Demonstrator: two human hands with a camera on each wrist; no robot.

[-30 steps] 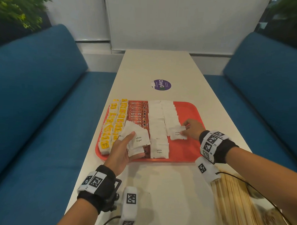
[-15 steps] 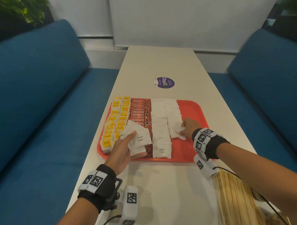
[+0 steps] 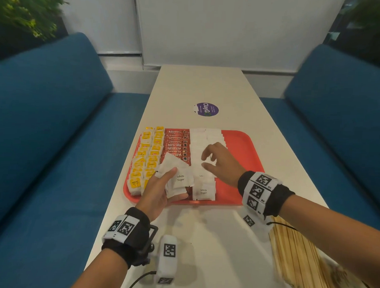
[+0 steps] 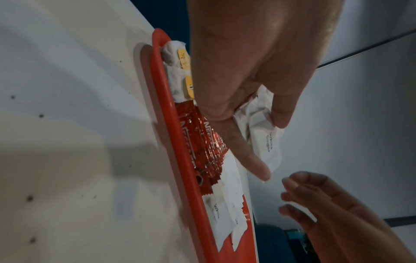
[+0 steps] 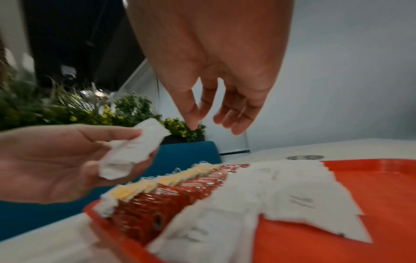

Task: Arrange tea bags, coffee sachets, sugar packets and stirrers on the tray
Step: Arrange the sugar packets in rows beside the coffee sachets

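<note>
1. head view: the red tray (image 3: pixel 245 145) sits on the white table (image 3: pixel 199 84). on it, from left to right, lie two rows of yellow tea bags (image 3: pixel 148 159), a row of red coffee sachets (image 3: pixel 176 143) and two rows of white sugar packets (image 3: pixel 204 142). the left hand (image 3: pixel 159 190) grips a bundle of sugar packets (image 3: pixel 179 180) above the tray's near left part. the right hand (image 3: pixel 222 161) hovers over the sugar rows, fingers loosely spread, holding nothing. wooden stirrers (image 3: pixel 299 262) lie on the table at the near right, off the tray.
2. left wrist view: thumb and fingers (image 4: pixel 247 156) curl round the bundle (image 4: pixel 265 135); the right hand (image 4: pixel 326 204) is just beside it, empty.
3. right wrist view: the right fingers (image 5: pixel 238 115) hang relaxed above the blurred sugar rows (image 5: pixel 270 186); the left hand (image 5: pixel 56 160) clasps its bundle (image 5: pixel 133 151).
</note>
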